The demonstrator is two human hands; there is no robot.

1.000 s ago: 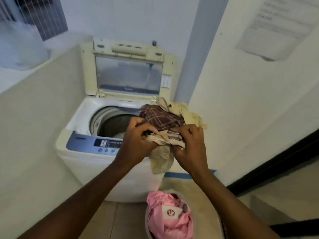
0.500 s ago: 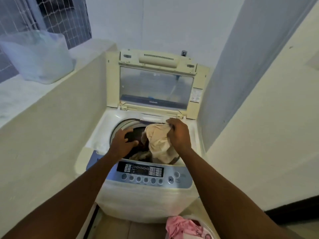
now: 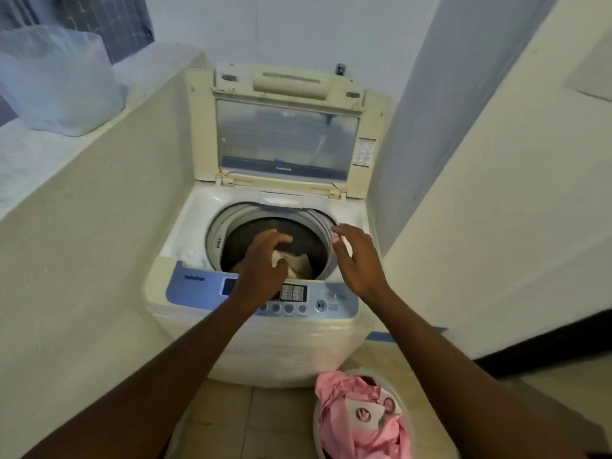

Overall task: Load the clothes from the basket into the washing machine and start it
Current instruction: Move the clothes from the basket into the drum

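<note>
The top-loading washing machine point(image 3: 198, 233) stands in front of me with its lid point(image 3: 284, 134) raised. Beige clothes point(image 3: 299, 265) lie inside the dark drum. My left hand point(image 3: 263, 263) hovers over the drum's front edge, fingers spread and empty. My right hand point(image 3: 359, 258) hangs over the drum's right rim, also open and holding nothing. The blue control panel point(image 3: 195, 286) runs along the machine's front. On the floor at the lower right sits the basket point(image 3: 402, 397) with a pink garment point(image 3: 341, 392) in it.
A low cream wall point(image 3: 109, 200) closes in the machine on the left, with a translucent plastic bag point(image 3: 56, 77) on its ledge. A white wall point(image 3: 496, 180) stands close on the right. Tiled floor point(image 3: 251, 419) lies before the machine.
The bundle of clothes went from both hands into the drum. My right hand let go of the beige cloth and both hands now sit open above the opening.
</note>
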